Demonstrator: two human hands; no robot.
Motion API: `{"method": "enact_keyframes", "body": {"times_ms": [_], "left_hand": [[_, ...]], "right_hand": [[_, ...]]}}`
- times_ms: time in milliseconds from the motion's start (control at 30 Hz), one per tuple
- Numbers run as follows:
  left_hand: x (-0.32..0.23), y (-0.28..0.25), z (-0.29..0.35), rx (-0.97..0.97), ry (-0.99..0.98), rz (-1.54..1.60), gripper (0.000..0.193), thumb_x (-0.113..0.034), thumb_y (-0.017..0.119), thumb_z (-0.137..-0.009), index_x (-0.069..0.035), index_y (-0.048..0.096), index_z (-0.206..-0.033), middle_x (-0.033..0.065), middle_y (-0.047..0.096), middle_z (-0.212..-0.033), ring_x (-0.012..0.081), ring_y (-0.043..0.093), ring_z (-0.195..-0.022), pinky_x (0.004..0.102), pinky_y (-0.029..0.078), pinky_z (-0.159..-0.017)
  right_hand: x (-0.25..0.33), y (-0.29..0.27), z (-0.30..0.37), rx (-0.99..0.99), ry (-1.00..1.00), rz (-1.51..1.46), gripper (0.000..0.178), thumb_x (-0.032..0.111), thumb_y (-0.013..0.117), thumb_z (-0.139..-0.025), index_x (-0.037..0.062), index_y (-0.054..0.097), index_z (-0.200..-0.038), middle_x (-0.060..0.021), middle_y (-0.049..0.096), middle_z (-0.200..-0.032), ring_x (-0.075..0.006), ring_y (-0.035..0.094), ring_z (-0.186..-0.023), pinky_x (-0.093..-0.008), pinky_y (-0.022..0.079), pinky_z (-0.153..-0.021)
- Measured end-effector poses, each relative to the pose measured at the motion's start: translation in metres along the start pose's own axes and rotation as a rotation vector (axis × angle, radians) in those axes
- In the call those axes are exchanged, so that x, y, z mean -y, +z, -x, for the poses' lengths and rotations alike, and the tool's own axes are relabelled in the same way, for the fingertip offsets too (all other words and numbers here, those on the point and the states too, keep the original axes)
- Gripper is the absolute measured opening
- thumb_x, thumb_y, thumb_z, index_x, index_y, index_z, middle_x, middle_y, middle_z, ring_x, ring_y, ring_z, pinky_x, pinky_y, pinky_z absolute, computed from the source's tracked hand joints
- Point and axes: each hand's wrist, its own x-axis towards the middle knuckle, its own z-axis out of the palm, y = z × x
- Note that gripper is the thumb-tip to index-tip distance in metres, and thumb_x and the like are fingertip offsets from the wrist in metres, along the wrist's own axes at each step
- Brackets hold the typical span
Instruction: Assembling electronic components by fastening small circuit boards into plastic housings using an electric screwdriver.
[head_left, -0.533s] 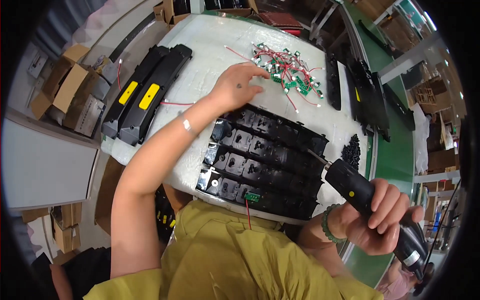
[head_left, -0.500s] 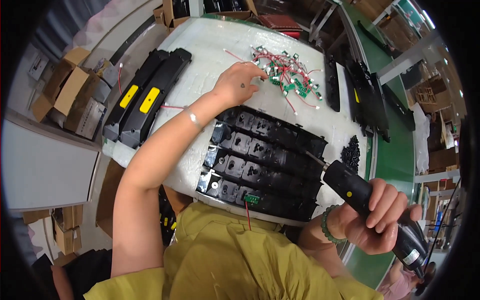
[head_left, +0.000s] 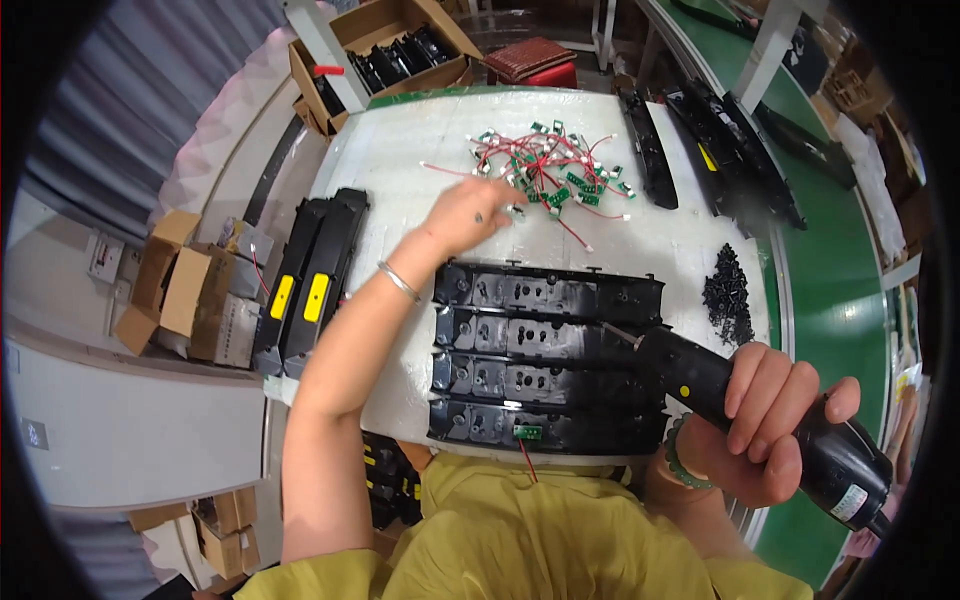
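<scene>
My right hand is wrapped round a black electric screwdriver, whose metal bit points left over the row of black plastic housings. Whether the bit touches a housing, I cannot tell. My left hand reaches to the near-left edge of a tangle of small green circuit boards with red wires. Its thumb and index finger are apart; a tiny dark bit by the fingertips is too small to make out. In the nearest housing lies one green circuit board, its red wire hanging toward me.
A heap of black screws lies right of the housings. Long black parts with yellow labels stand at left. More black parts lie at the far right, beside a green bench. An open carton stands at the back.
The view has shifted, so the table sits lower in it. My left hand stays by the circuit boards, and the screwdriver stays in my right hand over the housings.
</scene>
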Motion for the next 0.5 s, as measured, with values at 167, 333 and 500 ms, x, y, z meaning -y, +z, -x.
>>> {"method": "enact_keyframes", "body": {"times_ms": [167, 333, 500], "left_hand": [[-0.014, -0.017, -0.019, -0.098, -0.047, 0.090, 0.023, -0.002, 0.061, -0.077, -0.007, 0.065, -0.099, 0.0089, 0.066, -0.089, 0.0236, 0.064, -0.080, 0.0322, 0.051, -0.073], [-0.025, -0.061, -0.054, -0.265, -0.364, 0.944, 0.017, -0.001, 0.056, -0.086, 0.000, 0.064, -0.101, 0.0018, 0.062, -0.084, 0.0051, 0.057, -0.074, 0.0214, 0.049, -0.062], [-0.035, -0.073, -0.062, -0.316, -0.177, 0.272, 0.019, -0.004, 0.068, -0.077, -0.003, 0.063, -0.096, 0.0049, 0.061, -0.087, 0.0123, 0.061, -0.072, 0.0234, 0.052, -0.065]], "right_hand": [[0.000, -0.003, 0.002, -0.036, -0.009, 0.041, 0.032, 0.006, 0.055, -0.073, 0.0096, 0.037, -0.100, 0.0035, 0.041, -0.054, -0.0064, 0.041, -0.043, -0.0212, 0.037, -0.054], [0.004, -0.002, 0.003, -0.057, -0.027, 0.088, 0.034, 0.006, 0.055, -0.074, 0.0089, 0.037, -0.102, 0.0030, 0.042, -0.053, -0.0069, 0.040, -0.042, -0.0211, 0.037, -0.051], [0.004, 0.000, 0.003, -0.077, -0.017, 0.070, 0.034, 0.006, 0.056, -0.074, 0.0089, 0.037, -0.102, 0.0029, 0.042, -0.053, -0.0071, 0.040, -0.041, -0.0206, 0.037, -0.051]]}}
